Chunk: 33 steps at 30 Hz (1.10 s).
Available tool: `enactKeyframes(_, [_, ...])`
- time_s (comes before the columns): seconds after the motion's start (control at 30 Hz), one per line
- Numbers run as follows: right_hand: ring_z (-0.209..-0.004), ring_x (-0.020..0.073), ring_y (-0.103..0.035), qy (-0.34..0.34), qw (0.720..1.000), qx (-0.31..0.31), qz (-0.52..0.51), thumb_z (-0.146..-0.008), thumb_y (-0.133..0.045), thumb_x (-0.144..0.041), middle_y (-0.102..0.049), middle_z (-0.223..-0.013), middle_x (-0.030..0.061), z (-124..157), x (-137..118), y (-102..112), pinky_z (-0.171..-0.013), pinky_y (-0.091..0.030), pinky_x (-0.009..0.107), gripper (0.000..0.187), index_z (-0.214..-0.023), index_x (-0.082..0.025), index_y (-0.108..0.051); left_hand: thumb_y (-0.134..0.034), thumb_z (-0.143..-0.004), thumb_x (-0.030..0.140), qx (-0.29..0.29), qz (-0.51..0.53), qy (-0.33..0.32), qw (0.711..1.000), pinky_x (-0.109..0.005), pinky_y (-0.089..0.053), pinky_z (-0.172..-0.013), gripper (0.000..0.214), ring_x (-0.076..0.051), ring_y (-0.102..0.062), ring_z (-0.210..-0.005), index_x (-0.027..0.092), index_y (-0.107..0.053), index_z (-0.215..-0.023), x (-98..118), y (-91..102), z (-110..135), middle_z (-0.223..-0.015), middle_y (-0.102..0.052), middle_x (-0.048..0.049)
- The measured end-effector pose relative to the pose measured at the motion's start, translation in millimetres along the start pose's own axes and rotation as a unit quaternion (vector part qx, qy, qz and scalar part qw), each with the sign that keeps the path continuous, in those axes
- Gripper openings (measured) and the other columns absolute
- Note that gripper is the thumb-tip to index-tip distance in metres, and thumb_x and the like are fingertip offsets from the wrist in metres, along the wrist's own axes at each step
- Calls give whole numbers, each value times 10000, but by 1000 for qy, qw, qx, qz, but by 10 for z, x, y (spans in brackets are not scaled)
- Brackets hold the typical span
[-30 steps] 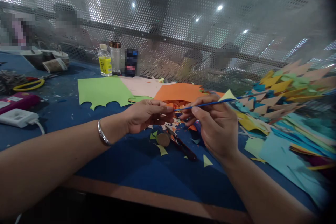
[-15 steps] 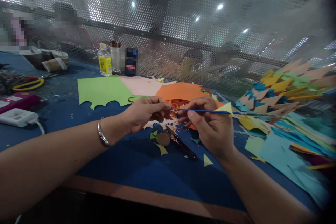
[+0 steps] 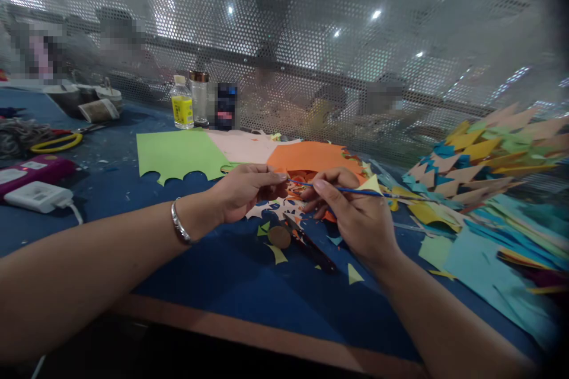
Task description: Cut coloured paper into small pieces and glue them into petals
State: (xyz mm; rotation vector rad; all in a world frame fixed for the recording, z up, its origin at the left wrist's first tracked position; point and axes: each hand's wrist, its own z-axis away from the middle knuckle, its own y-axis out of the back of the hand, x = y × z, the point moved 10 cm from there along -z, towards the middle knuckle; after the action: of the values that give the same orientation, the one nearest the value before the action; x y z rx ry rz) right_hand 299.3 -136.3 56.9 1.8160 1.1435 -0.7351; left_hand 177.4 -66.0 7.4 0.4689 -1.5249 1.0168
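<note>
A thin blue stick-like length (image 3: 362, 191) runs between my hands above the table; its exact kind is unclear. My left hand (image 3: 242, 189) pinches its left end between thumb and fingertips. Around its middle, the thumb and fingers of my right hand (image 3: 355, 207) are closed, and the far end points right, turning paler. A pale yellow paper piece (image 3: 371, 184) shows behind the right hand by the blue length. Beneath the hands lie dark-handled scissors (image 3: 316, 249), a round brown disc (image 3: 280, 237) and paper scraps (image 3: 278, 253).
Green paper (image 3: 180, 154) with scalloped edge, pink paper (image 3: 237, 147) and orange paper (image 3: 311, 156) lie behind the hands. A spiky folded-paper piece (image 3: 471, 157) and blue sheets (image 3: 480, 266) are right. Left are yellow-handled scissors (image 3: 56, 142) and a white charger (image 3: 40, 196); a bottle (image 3: 182, 108) stands behind.
The whole view has shifted slightly, so things appear a little farther right. Both hands keep their grip on the blue length; the right hand has moved slightly along it or turned.
</note>
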Motion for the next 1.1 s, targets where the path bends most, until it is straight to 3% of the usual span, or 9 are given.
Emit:
enactKeyframes(0.27, [-559, 111, -663, -30, 999, -1, -24, -921, -571, -396, -679, -724, 16, -20, 48, -18, -476, -549, 206, 240, -813, -182, -575, -641, -837, 174, 29, -33, -74, 996, -255, -373, -647, 209, -78, -497, -579, 129, -597, -637, 120, 1, 37, -609, -601, -8])
enactKeyframes(0.53, [-546, 113, -663, -47, 998, 14, -47, -905, -583, -395, -689, -724, 10, -33, 118, 13, -475, -531, 208, 237, -800, -183, -585, -640, -850, 164, 57, 30, -27, 998, -246, -408, -683, 209, -78, -530, -624, 118, -603, -650, 7, 70, -4, -644, -596, -15])
enactKeyframes(0.67, [-494, 112, -641, -78, 997, 6, -25, -887, -587, -374, -685, -656, 7, -40, 197, 31, -440, -480, 197, 229, -767, -179, -586, -611, -876, 166, 49, 16, -64, 997, -244, -422, -703, 214, -74, -532, -613, 116, -593, -668, 112, 113, -29, -631, -592, -6])
enactKeyframes(0.87, [-373, 114, -519, -125, 976, -41, 176, -887, -507, -400, -554, -442, 3, -59, 302, 62, -409, -372, 242, 429, -516, -188, -532, -589, -888, 203, -8, -125, -116, 985, -234, -422, -644, 209, -78, -541, -591, 132, -578, -692, 221, -92, 62, -631, -609, -5])
enactKeyframes(1.03, [-391, 105, -377, -4, 925, -58, 376, -838, -527, -358, -381, -413, -25, -149, 115, 94, -431, -212, 277, 451, -462, -216, -324, -650, -838, 246, -28, -270, -126, 954, -253, -438, -624, 189, -105, -581, -598, 141, -603, -688, 168, -107, 37, -619, -621, -14])
enactKeyframes(1.1, [-411, 111, -368, -8, 897, -102, 431, -821, -538, -340, -367, -423, -22, -142, 188, 33, -447, -191, 284, 439, -471, -215, -303, -655, -829, 273, -38, -290, -124, 948, -261, -449, -636, 195, -118, -600, -621, 149, -609, -687, 131, -79, 4, -644, -648, -32])
